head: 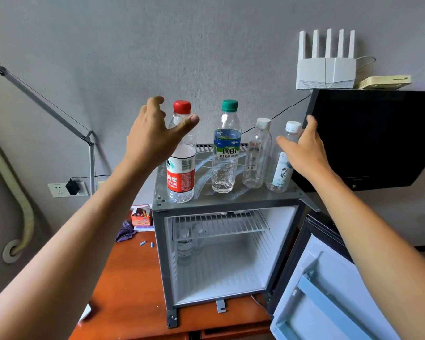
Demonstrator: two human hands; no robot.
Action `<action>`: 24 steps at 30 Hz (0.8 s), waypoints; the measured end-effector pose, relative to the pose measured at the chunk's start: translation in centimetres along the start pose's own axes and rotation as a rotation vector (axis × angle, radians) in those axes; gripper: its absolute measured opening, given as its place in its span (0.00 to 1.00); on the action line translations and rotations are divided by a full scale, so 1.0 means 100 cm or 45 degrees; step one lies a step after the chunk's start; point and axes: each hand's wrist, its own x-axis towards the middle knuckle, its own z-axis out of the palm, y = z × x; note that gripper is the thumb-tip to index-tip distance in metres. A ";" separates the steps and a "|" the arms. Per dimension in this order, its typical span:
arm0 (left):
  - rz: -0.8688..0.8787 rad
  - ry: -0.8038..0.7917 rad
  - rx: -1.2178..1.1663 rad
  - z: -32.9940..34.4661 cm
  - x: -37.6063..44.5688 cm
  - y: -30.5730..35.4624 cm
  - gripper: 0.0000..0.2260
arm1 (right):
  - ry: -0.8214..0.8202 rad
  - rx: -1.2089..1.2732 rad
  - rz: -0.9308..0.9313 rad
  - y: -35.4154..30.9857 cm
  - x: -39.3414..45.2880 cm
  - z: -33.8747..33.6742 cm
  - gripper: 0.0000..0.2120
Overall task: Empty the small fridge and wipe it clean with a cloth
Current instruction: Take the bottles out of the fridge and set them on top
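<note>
The small grey fridge (pixel 161 241) stands on a wooden table with its door (pixel 334 285) swung open to the right. Its white inside holds a wire shelf (pixel 221 224); faint bottle shapes (pixel 184 241) show at the back left. On the fridge top stand a red-capped bottle (pixel 182 177), a green-capped bottle (pixel 226 153) and two small white-capped bottles (pixel 257 155) (pixel 281 175). My left hand (pixel 155 136) is spread open around the red-capped bottle's neck. My right hand (pixel 304 148) is open beside the rightmost bottle. A purple cloth (pixel 125 233) lies on the table left of the fridge.
A black screen (pixel 368 138) hangs close to the right of the bottles, with a white router (pixel 325 69) on top. A chalk box (pixel 140 217) and blue chalk pieces (pixel 146 243) lie on the table (pixel 133 290). A lamp arm (pixel 47 104) slants at left above a wall socket (pixel 66 188).
</note>
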 end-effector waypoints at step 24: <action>-0.422 -0.924 0.565 0.228 -0.215 -0.175 0.36 | -1.054 -0.494 0.014 0.131 -0.181 0.284 0.34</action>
